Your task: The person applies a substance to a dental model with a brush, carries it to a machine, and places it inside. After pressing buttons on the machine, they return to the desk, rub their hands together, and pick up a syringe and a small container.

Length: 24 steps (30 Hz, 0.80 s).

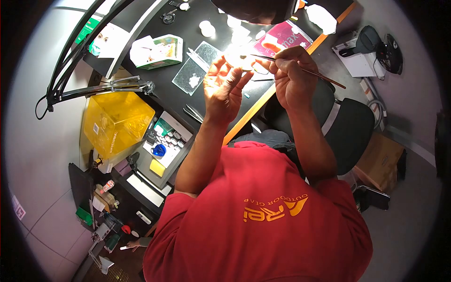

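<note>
My left hand (222,89) is raised over the dark bench, its fingers curled around a small pale, roundish piece (243,59). Bright light washes out much of that piece, so its kind cannot be made out. In my right hand (297,77) is a slim paintbrush (324,79) with a brown handle, pinched between thumb and fingers. The dark tip of the brush points left and overlaps the pale piece in this view. Beneath and left of my left hand lies a glass-like slab (185,77) with white material on it.
A lamp head (258,9) hangs over the far side of the bench. On the left are an open green-and-white box (162,51), tweezers (192,113), a drawer (170,136) of small containers and a yellow bin (117,120). Another person's hand (139,243) shows at lower left. A black chair (350,129) stands right.
</note>
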{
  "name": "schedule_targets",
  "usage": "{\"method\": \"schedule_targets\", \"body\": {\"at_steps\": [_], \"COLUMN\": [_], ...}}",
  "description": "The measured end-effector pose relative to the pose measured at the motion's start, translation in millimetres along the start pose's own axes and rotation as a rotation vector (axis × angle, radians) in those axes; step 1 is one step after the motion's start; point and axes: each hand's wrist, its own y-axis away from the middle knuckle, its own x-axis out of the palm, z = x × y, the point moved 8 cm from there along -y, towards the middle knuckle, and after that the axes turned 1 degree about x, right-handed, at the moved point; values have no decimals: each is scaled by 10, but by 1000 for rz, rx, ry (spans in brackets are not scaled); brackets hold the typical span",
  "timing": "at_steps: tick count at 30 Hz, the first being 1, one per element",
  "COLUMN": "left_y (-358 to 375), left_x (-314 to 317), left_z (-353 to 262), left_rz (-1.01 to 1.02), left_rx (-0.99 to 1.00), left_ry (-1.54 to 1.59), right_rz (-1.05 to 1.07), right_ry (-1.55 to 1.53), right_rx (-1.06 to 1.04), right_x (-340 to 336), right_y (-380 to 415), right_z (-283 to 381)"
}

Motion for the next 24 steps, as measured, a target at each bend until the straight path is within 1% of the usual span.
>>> {"method": "schedule_targets", "body": {"at_steps": [3, 6, 9, 12, 15, 18, 21, 24], "left_y": [4, 16, 33, 35, 38, 38, 45, 51], "left_x": [-19, -7, 20, 39, 60, 63, 84, 57], "left_z": [2, -1, -20, -35, -43, -44, -48, -30], "left_rz": [49, 117, 139, 147, 140, 129, 104, 76], "left_rx": [11, 3, 6, -3, 2, -11, -30, -47], "left_ry": [-3, -8, 2, -10, -29, -43, -56, -57], "right_rz": [-29, 8, 91, 112, 98, 51, 97, 124], "right_ry": [8, 28, 201, 245, 285, 184, 131, 169], "right_rx": [7, -27, -19, -84, -60, 1, -15, 34], "right_x": [6, 143, 198, 205, 178, 249, 265, 205], "right_y": [23, 34, 69, 66, 67, 56, 39, 28], "right_z": [25, 144, 217, 284, 272, 285, 287, 237]}}
